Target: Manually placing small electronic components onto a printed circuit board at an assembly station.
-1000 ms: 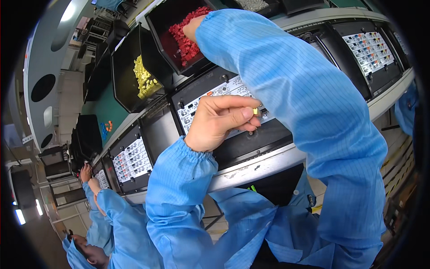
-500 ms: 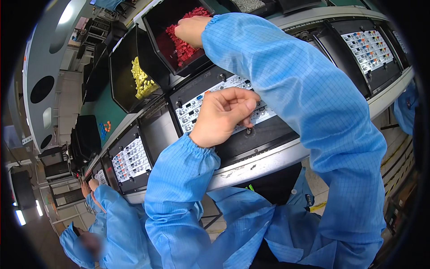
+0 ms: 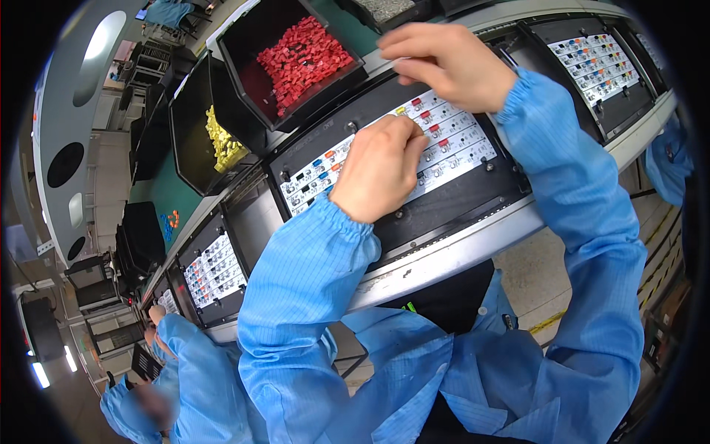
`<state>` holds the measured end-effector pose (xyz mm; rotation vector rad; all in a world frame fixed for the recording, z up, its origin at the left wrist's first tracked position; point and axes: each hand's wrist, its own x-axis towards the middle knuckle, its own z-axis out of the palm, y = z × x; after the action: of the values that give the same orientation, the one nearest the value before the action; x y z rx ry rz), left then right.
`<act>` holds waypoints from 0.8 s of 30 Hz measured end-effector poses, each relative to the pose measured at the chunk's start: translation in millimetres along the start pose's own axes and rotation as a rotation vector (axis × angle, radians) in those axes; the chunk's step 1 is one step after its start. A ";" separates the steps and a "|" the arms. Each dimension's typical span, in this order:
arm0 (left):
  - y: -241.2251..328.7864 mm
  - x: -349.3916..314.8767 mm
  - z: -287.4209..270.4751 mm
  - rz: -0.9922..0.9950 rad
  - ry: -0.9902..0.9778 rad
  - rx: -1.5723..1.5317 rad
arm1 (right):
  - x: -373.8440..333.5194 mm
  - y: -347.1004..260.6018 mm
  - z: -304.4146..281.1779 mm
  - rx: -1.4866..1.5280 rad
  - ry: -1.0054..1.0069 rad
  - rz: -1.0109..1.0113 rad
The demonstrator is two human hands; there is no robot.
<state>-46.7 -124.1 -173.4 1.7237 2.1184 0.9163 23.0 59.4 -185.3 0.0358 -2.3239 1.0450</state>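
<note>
My left hand [image 3: 381, 166] is closed, thumb and fingers pinched together low over the white circuit boards [image 3: 467, 154]. Whatever sits in that pinch is hidden. These boards lie in rows in a black carrier frame [image 3: 451, 207] and bear small blue, orange and black parts at the left. Right of the left hand, a small yellow part [image 3: 401, 111] and several red parts [image 3: 435, 129] show on them. Above the carrier's far right edge hovers my right hand [image 3: 462, 65], its fingers blurred by motion; I cannot see anything in them.
Beyond the carrier stands a black bin [image 3: 240, 85] of red parts [image 3: 307, 63], beside a black bin [image 3: 185, 144] of yellow parts [image 3: 222, 140]. Further carriers lie along the metal rail [image 3: 444, 268]. A co-worker in blue [image 3: 200, 370] works at the left.
My right hand has come out of the red bin and moved right, over the carrier's far edge. My left hand has turned knuckles up and shifted slightly over the boards.
</note>
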 end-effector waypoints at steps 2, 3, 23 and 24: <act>-1.9 5.3 6.4 -0.002 -0.009 0.006 | -14.6 10.4 -10.4 0.039 -0.038 0.130; -2.0 7.6 9.0 -0.009 -0.012 0.016 | -18.2 16.8 -11.9 0.134 0.020 0.236; 4.3 9.8 31.1 0.019 -0.146 0.293 | -15.9 5.4 -31.5 0.211 0.133 0.386; 4.3 9.8 31.1 0.021 -0.137 0.286 | -16.3 5.0 -31.8 0.208 0.134 0.388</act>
<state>-28.3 -104.9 -192.8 1.8832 2.2294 0.5008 51.1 81.5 -180.5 -0.4072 -2.1388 1.4280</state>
